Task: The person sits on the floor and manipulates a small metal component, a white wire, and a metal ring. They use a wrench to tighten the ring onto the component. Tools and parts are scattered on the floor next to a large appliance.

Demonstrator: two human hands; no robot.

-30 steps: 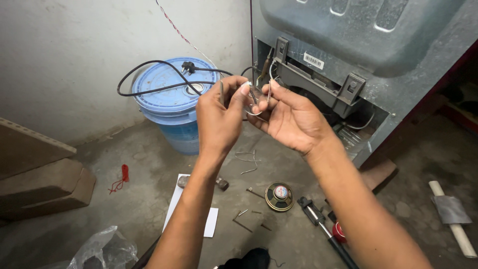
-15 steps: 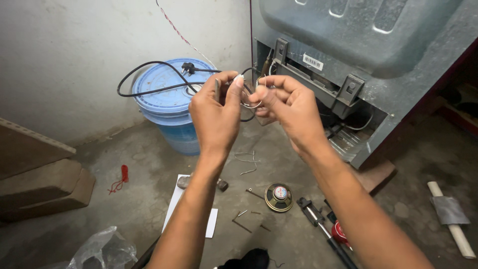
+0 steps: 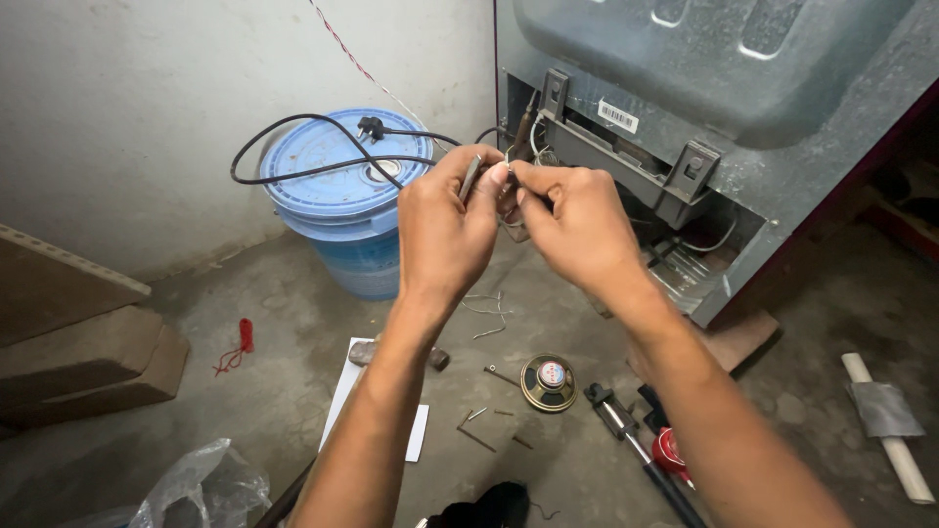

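Both hands up at chest height, fingertips meeting: left hand (image 3: 445, 230) pinches a thin grey tool (image 3: 470, 177), right hand (image 3: 572, 220) pinches a wire (image 3: 510, 156) right beside it, in front of one blue bucket (image 3: 342, 210). One black cord (image 3: 323, 147) lies across its lid. One round speaker (image 3: 549, 381) sits on the floor (image 3: 293, 313), with open room left.

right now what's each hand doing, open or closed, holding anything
Left hand: closed, pinching a small flat metal piece between thumb and fingers.
Right hand: closed, fingertips pinched on thin wires at the left hand; exactly what it grips cannot be told.
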